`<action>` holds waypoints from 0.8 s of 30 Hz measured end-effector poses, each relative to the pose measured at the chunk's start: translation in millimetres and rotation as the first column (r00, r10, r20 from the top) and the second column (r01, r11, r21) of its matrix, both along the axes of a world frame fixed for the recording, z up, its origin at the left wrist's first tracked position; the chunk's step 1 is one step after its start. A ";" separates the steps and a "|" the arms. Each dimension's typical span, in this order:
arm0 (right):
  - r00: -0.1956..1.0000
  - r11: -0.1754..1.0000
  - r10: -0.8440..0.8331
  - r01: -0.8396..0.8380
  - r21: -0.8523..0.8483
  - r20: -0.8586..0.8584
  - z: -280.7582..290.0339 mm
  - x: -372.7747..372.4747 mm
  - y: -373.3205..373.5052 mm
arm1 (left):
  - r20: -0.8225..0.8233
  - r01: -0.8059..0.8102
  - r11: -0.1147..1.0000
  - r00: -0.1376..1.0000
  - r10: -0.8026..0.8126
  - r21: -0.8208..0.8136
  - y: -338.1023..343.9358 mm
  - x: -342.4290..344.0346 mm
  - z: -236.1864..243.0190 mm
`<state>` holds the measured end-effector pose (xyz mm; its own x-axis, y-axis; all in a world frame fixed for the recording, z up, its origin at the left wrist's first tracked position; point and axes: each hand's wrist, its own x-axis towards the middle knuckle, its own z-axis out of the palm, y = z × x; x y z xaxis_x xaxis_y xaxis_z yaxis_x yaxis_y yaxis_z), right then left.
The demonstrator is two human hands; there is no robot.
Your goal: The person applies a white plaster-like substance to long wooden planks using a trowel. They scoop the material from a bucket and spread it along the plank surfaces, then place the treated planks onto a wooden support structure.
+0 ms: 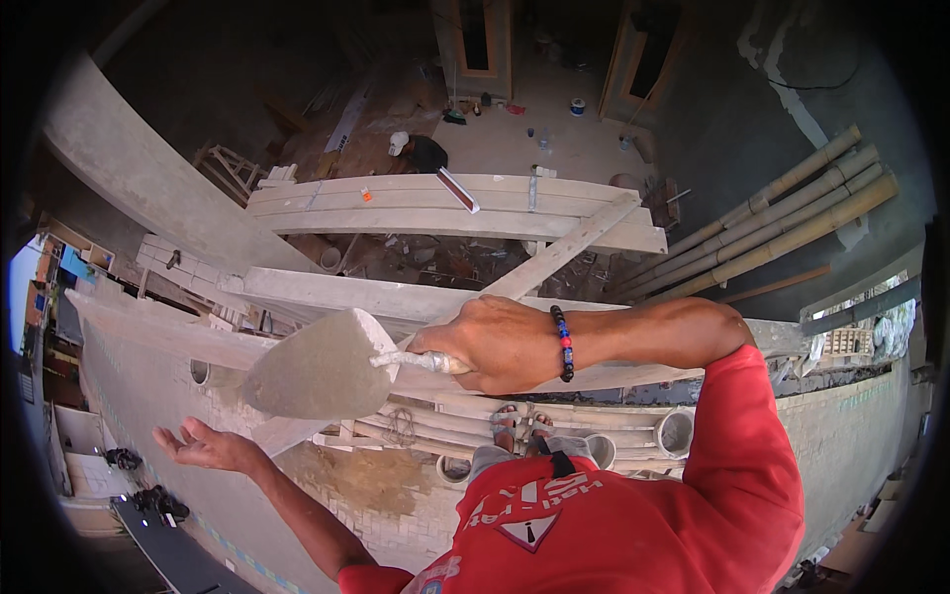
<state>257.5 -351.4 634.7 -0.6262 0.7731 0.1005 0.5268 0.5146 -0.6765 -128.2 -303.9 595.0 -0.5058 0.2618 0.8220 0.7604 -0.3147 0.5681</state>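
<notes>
My right hand point(505, 342) is wrapped round the handle of a masonry trowel point(322, 368), held out in front of my chest. The broad blade is grey, looks coated with mortar, and points to the left. A crusted metal neck joins it to the handle, most of which my fingers hide. Below and left of the blade, my left hand point(210, 445) is turned palm up with the fingers spread and nothing in it. It stays apart from the trowel.
My feet point(507, 421) stand on bamboo poles high above paving. Long boards point(445, 203) lie ahead, crossed by a diagonal plank point(569, 247). Bamboo poles point(782, 228) lean at the right. A person in a white cap point(400, 144) is below, beyond the boards. A concrete beam point(148, 168) slants at left.
</notes>
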 end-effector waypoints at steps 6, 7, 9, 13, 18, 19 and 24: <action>0.957 0.980 0.201 -0.198 -0.034 0.210 -0.2 6.8 -11.2 | -0.813 -0.131 0.970 0.575 -0.093 -0.204 -6.5 -62.3 81.1; 0.952 0.978 0.202 -0.207 -0.001 0.229 -5.4 15.3 -11.8 | -0.811 -0.098 0.926 0.522 -0.265 -0.365 -9.9 -69.1 79.0; 0.949 0.975 0.178 -0.206 0.083 0.261 -19.0 32.2 -7.9 | -0.712 -0.083 0.751 0.398 -0.578 -0.655 -18.4 -83.9 62.7; 0.965 0.973 0.059 -0.113 0.201 0.256 -64.6 76.2 12.6 | -0.517 -0.049 0.537 0.357 -0.778 -0.842 -43.7 -48.8 23.8; 0.933 0.972 -0.028 -0.058 0.227 0.359 -115.0 118.8 27.6 | -0.326 -0.022 0.346 0.393 -0.860 -0.938 -65.1 -27.1 -15.8; 0.925 0.969 -0.049 -0.047 0.242 0.377 -125.3 125.7 28.6 | -0.313 -0.009 0.337 0.393 -0.865 -0.942 -67.9 -21.0 -25.6; 0.916 0.965 -0.123 0.020 0.262 0.381 -195.9 153.0 36.2 | -0.208 0.013 0.237 0.435 -0.876 -0.971 -86.3 25.5 -47.7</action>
<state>410.4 -315.2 438.8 -0.5983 0.7995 0.0535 0.7636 0.5891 -0.2643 -102.7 -390.2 547.3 0.5236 0.8502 -0.0554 0.8382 -0.5023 0.2125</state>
